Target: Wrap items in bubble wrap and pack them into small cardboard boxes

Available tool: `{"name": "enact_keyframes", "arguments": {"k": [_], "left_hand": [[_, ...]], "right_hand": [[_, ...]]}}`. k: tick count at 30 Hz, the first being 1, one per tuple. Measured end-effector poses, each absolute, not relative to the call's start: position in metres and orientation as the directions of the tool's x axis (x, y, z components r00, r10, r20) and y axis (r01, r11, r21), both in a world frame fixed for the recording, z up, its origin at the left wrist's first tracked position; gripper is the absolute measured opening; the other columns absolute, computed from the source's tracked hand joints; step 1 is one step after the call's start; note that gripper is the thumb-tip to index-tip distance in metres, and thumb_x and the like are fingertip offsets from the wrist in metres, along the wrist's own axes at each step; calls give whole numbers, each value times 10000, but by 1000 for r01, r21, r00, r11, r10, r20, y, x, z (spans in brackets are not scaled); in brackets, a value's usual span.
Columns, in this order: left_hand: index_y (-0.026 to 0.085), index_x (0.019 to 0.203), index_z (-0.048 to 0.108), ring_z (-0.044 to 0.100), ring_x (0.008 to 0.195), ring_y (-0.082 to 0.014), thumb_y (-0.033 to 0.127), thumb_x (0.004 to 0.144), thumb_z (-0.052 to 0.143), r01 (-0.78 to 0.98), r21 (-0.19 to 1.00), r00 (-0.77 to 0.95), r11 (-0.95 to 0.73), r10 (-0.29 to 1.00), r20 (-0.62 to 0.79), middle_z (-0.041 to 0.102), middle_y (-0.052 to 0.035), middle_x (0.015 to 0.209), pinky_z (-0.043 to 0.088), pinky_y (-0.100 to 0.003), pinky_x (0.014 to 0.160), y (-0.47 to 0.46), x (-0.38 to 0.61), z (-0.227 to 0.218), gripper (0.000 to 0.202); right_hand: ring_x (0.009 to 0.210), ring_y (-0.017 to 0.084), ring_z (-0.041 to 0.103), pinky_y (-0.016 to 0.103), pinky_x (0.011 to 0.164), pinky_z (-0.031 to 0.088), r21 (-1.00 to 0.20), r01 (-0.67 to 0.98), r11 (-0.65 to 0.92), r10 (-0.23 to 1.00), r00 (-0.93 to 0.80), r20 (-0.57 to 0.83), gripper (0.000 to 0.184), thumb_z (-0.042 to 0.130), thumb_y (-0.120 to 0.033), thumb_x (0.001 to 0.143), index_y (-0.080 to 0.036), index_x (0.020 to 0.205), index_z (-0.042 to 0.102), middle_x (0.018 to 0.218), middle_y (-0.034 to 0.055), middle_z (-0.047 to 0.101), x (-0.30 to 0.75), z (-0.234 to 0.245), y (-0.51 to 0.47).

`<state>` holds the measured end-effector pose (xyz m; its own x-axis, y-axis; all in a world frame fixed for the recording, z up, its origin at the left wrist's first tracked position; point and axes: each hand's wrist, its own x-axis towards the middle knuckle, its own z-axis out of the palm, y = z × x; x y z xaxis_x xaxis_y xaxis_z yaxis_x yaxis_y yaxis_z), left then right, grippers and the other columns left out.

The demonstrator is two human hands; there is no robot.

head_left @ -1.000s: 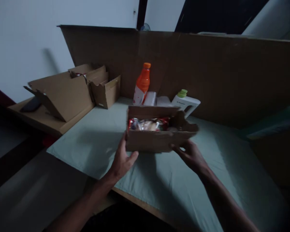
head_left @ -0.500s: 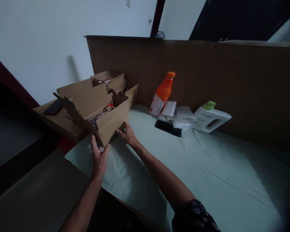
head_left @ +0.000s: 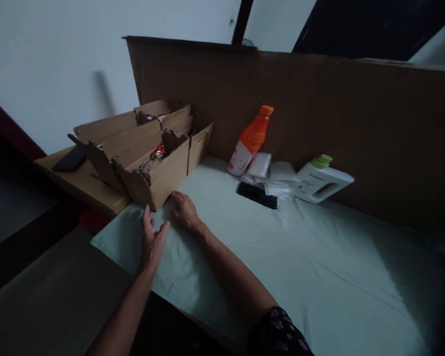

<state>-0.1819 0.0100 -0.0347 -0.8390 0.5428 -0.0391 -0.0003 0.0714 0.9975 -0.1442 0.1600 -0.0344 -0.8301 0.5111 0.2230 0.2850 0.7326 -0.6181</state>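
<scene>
An open cardboard box [head_left: 166, 175] with wrapped packets [head_left: 154, 159] inside stands at the left end of the pale green cloth [head_left: 282, 247], lined up against other cardboard boxes [head_left: 129, 136]. My left hand [head_left: 152, 240] lies just below its near corner, fingers stretched out, holding nothing. My right hand [head_left: 183, 210] rests on the cloth beside the box's front wall, fingers loosely bent and empty. Both hands are close to the box but apart from it.
An orange bottle [head_left: 252, 138], white packets [head_left: 261, 165], a black flat object [head_left: 257, 196] and a white jug with a green cap [head_left: 321, 178] stand by the tall cardboard wall [head_left: 319, 109]. A dark phone-like object [head_left: 68, 159] lies on the cardboard at far left.
The box was carried from the middle of the cloth to the left and set down beside the other boxes. Both hands have let go of it and drawn back a little.
</scene>
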Motion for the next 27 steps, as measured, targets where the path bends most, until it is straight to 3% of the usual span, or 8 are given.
{"name": "enact_keyframes", "arguments": {"k": [4,9,13,18,21,23,25,27], "left_hand": [[215,1530,327,384,1471,-349,367,871,625,193,978,-744,75,661,96,409,-194,1556,368,-544,1183,-17,-135,-50,739],[212,1530,328,382,1472,-354,417,886,613,261,960,-662,106,743,98,419,-193,1549,340,-546,1201,-34,-106,-55,734],[199,1522,331,394,1453,-389,486,866,608,245,955,-608,164,794,20,409,-212,1550,363,-587,1172,-26,-92,-49,768],[170,1397,507,452,1399,-408,545,824,600,510,858,-347,67,928,134,464,-198,1503,368,-608,1168,15,-58,-37,691],[171,1297,595,498,1350,-403,532,820,568,646,762,-193,-43,957,218,489,-187,1458,451,-593,1106,46,-34,-40,599],[157,1223,637,512,1322,-410,512,827,543,715,691,-130,-108,951,282,505,-203,1431,460,-604,1085,58,-22,-47,540],[165,1144,667,504,1317,-416,491,832,539,766,622,-87,-165,931,354,532,-207,1400,412,-625,1114,63,-16,-56,470],[195,1096,681,502,1315,-404,474,840,545,793,579,-77,-192,910,407,564,-185,1373,375,-621,1140,61,-14,-62,402]], "right_hand": [[1385,270,466,480,1162,355,-518,267,812,434,-871,231,319,573,-212,951,-163,1256,654,1453,140,576,-109,-34,125],[1391,275,442,456,1107,398,-224,192,956,246,-937,249,415,500,-374,1026,-160,1375,563,1497,143,526,-34,-36,93],[1360,276,475,431,1093,411,-171,298,939,334,-911,243,420,522,-393,1010,-170,1361,582,1479,108,552,50,-30,73],[1350,252,504,422,1078,425,-195,442,876,475,-861,181,406,579,-404,978,-198,1326,622,1467,101,570,168,-19,68],[1323,277,539,455,1060,442,-229,693,684,729,-657,191,292,672,-310,908,-193,1173,709,1389,134,627,258,5,84],[1315,326,545,524,1073,426,-227,859,460,874,-392,286,271,719,-223,848,-174,1114,731,1384,176,625,322,36,101],[1291,365,562,573,1073,410,-209,947,243,907,-146,395,245,769,-156,767,-163,1012,750,1353,189,643,382,77,119],[1294,340,569,544,1086,403,-208,977,37,860,75,505,250,775,-92,708,-187,938,749,1311,143,679,431,120,135]]}}
